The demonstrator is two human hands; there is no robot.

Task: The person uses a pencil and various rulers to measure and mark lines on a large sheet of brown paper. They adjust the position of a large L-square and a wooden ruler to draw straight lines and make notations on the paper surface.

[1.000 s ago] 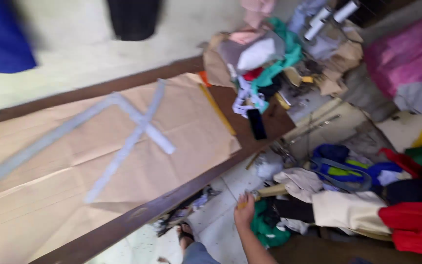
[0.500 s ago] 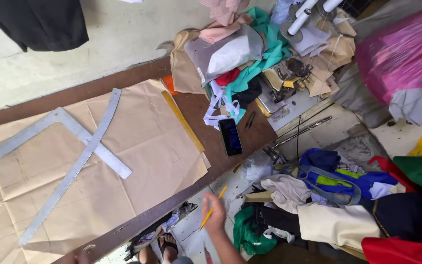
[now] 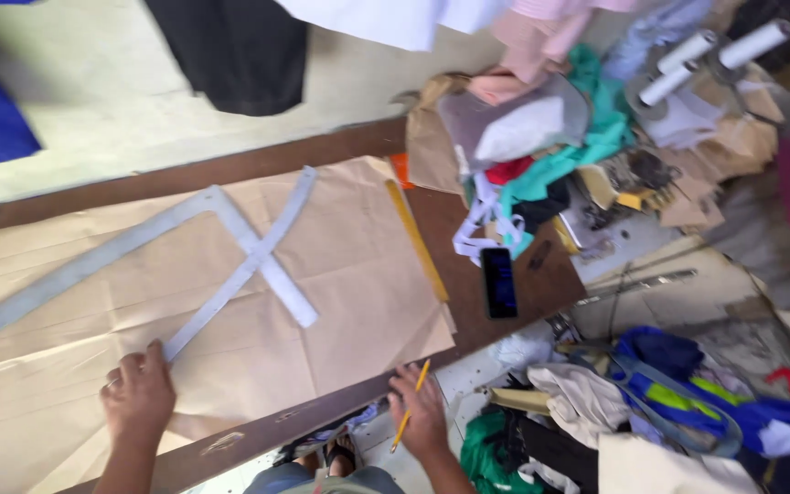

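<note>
Brown pattern paper [image 3: 230, 302] covers most of the dark wooden table [image 3: 523, 274], and two long grey metal rulers lie crossed on it: an L-shaped square [image 3: 130, 242] and a curved stick [image 3: 249, 261]. No drawn lines can be made out on the paper, so by the look of it the marking is at an early stage, with the sheet laid out and the tools in place but little or nothing traced so far.

At the near end of the curved stick, the left hand [image 3: 139, 398] rests flat on the paper with its fingers spread, touching or just beside the ruler's tip; this grip is open and holds nothing. The right hand [image 3: 422, 412] sits at the table's near edge, its grip closed around a yellow pencil [image 3: 411, 402] that points up toward the sheet. The paper lies between the two grips and beyond them.

Farther from the right grip, a yellow straight ruler [image 3: 418, 242] lies along the paper's edge, a dark phone [image 3: 499, 282] rests just past it, and a heap of coloured fabric scraps [image 3: 550, 155] crowds the table's end.
</note>
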